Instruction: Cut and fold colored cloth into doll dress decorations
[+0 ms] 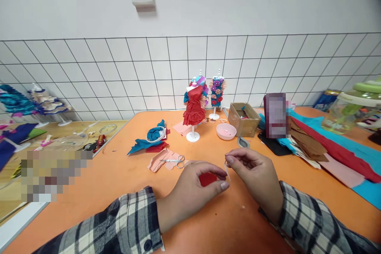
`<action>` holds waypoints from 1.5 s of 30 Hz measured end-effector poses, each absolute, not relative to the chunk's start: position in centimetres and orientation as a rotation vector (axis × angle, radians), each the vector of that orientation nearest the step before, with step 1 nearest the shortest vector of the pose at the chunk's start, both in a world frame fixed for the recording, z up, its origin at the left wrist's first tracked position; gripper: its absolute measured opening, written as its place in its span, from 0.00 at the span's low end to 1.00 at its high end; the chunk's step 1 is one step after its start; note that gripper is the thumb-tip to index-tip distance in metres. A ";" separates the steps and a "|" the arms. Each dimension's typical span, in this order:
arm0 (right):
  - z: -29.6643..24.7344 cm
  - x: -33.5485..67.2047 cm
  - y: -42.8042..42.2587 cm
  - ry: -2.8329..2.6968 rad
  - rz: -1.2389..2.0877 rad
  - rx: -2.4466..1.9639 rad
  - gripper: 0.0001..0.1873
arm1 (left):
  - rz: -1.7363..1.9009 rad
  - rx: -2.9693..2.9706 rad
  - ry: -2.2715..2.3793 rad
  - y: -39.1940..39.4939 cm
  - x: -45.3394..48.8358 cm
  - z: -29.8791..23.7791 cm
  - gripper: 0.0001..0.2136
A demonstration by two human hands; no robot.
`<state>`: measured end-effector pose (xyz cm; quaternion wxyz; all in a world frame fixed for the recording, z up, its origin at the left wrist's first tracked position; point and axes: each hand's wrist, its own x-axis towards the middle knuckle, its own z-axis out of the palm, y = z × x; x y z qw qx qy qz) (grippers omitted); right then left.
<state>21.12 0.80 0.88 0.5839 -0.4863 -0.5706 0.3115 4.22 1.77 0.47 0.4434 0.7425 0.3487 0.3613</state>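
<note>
The right hand (256,176) pinches a thin pale strip (227,170) above the orange table (119,190). The left hand (190,186) is half curled by the strip's low end; I can't tell if it grips. 1 pair of scissors (173,161) lies on pink scraps (156,162).

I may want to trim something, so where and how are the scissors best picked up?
Probably by the handle loops, with the left hand coming from the right and pinching from above: the scissors lie on pink fabric, slim blades pointing left, away from that hand, and loops at the right end, nearest it.
</note>
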 end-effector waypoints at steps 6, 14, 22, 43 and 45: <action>0.9 20.6 0.1 -1.281 0.862 -1.066 0.13 | 0.854 1.569 0.772 2.1 4.2 0.2 0.09; 0.6 21.0 0.4 -1.267 0.964 -1.012 0.14 | 0.720 1.309 0.597 2.4 3.8 0.1 0.14; 0.2 22.6 2.1 -1.223 0.839 -1.104 0.16 | 0.743 1.391 0.850 3.2 3.5 0.0 0.15; -0.1 23.9 2.7 -2.199 -0.283 -0.974 0.09 | 0.514 1.832 0.971 3.7 2.1 0.3 0.16; -0.3 23.9 2.8 -2.142 -0.284 -0.986 0.07 | 0.504 1.811 0.945 3.8 2.2 0.2 0.17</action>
